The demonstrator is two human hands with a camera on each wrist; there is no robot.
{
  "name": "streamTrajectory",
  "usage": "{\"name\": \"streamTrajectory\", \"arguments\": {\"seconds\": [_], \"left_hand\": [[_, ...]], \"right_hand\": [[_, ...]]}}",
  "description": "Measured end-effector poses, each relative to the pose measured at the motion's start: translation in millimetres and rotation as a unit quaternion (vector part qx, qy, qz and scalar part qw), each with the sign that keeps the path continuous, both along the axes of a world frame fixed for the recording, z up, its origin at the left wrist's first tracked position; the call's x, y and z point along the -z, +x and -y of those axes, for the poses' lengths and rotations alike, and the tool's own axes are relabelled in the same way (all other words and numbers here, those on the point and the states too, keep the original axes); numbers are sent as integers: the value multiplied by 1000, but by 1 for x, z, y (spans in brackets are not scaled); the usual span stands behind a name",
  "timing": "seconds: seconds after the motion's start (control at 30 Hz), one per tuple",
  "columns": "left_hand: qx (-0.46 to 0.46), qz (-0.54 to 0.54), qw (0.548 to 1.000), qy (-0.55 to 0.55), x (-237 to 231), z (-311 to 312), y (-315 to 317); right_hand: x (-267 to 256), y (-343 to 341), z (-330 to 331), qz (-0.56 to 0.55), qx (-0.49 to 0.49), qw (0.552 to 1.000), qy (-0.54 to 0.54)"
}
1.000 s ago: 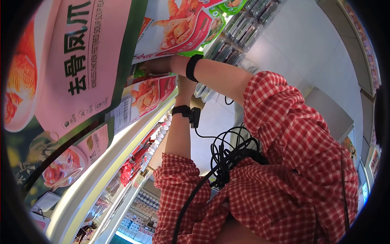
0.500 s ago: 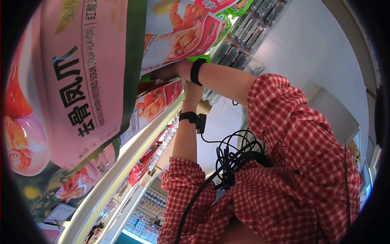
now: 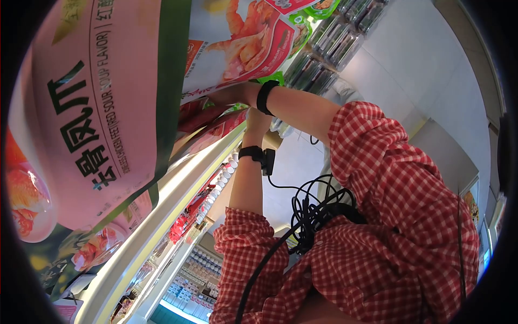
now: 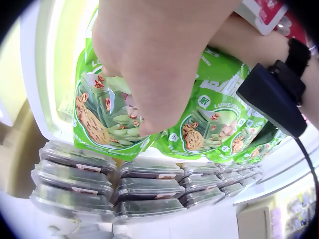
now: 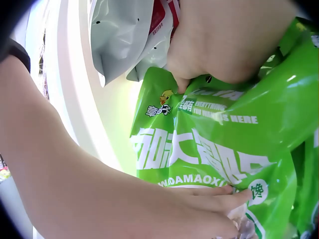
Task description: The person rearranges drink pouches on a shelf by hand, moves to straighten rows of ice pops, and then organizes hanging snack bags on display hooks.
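In the right wrist view my right hand (image 5: 224,45) holds the top edge of a glossy green snack bag (image 5: 199,139), its thumb tip at the seam. Across the lower front of that bag lies my left hand (image 5: 204,211), fingers extended. From the left wrist, the back of my left hand (image 4: 149,69) covers part of the green bags, which show a picture of food. My right hand (image 3: 234,96) reaches under a white-and-red chicken feet bag (image 3: 237,48) in the head view, its fingers hidden there. Just below it is my left hand (image 3: 258,121), mostly wrist visible.
Stacked clear plastic boxes (image 4: 149,191) with dark contents line the shelf under the green bags. A large pink printed packaging panel (image 3: 102,108) fills the head view's left side, beside the white shelf edge (image 3: 156,205). Black cables (image 3: 307,210) hang at my chest.
The head view has shifted slightly. The lower white-and-red bag has turned, so its barcode no longer shows and a dark red fold appears beside my right hand. Both arms keep nearly the same posture.
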State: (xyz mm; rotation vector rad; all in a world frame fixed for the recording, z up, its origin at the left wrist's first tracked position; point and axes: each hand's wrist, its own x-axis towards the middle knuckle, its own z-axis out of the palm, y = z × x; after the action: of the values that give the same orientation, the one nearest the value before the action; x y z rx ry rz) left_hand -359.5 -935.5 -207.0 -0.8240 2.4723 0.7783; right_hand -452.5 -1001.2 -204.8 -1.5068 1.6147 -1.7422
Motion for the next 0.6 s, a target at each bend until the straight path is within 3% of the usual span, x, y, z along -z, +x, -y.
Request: {"name": "streamTrajectory", "arguments": {"seconds": [0.07, 0.13, 0.23, 0.33, 0.37, 0.43, 0.53, 0.6], "left_hand": [[-24, 21, 999, 28, -4, 0, 0], [-34, 31, 998, 39, -4, -3, 3], [-36, 2, 998, 50, -1, -3, 1], [-39, -21, 997, 58, -1, -1, 9], [-42, -26, 997, 57, -3, 0, 15], [-40, -31, 998, 47, -7, -2, 25], [-41, -36, 998, 35, -9, -6, 33], [-50, -36, 998, 27, -8, -6, 37]], "right_hand": [[-18, -3, -12, 141, -69, 987, 11], [-57, -13, -43, 365, -171, 913, 58], [-52, -22, -44, 118, -212, 953, 183], [-54, -11, -56, -67, -108, 983, 134], [-51, -7, -58, -188, -106, 972, 89], [-52, -1, -66, -417, -99, 904, -6], [-66, -1, -83, -422, -118, 898, 32], [-41, 8, -79, -303, -114, 946, -8]]}}
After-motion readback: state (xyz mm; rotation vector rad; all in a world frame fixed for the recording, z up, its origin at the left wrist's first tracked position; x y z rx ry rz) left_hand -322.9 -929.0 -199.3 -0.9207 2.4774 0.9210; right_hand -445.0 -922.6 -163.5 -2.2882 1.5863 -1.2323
